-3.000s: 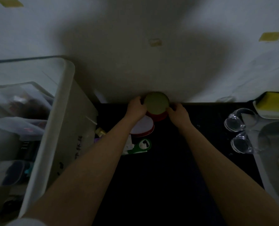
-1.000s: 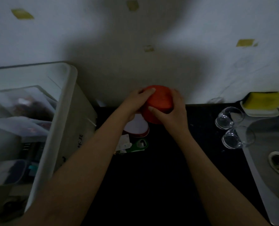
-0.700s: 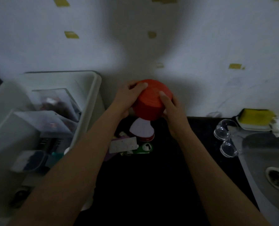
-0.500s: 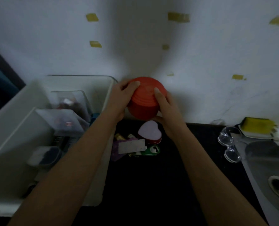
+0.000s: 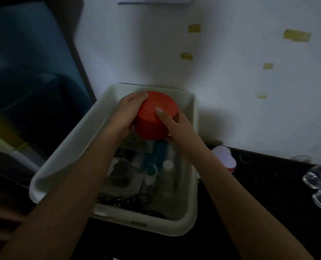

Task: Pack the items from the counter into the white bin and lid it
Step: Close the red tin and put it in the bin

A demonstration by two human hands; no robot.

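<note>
- I've got both hands on the red container (image 5: 154, 117), holding it over the far end of the white bin (image 5: 66, 156), above the stuff already inside.
- My left hand (image 5: 127, 114) is curled round its left side, fingers wrapped over the top edge.
- My right hand (image 5: 176, 126) clamps the right side, thumb laid across the lid, fingers under/behind it, can't see those.
- Container is tilted a bit, flat top facing me & slightly left.
- Bin sits at the left end of the dark counter (image 5: 268, 194), far rim close to the white wall (image 5: 231, 91).
- In the bin: a teal-capped bottle (image 5: 151, 171) beside a white-capped bottle (image 5: 167, 166), a small dark tub (image 5: 119, 172) left of them, black tangle of cords (image 5: 129, 200) at the near end. Rest is too dark to make out.
- On the counter, right of the bin: a heart-shaped box (image 5: 224, 156), pale lid, red base, partly behind my right forearm.
- Far right edge: clear glass cups (image 5: 319, 186), 2 or so, lying near each other.
- Wall has a few bits of yellow tape (image 5: 296, 35).
</note>
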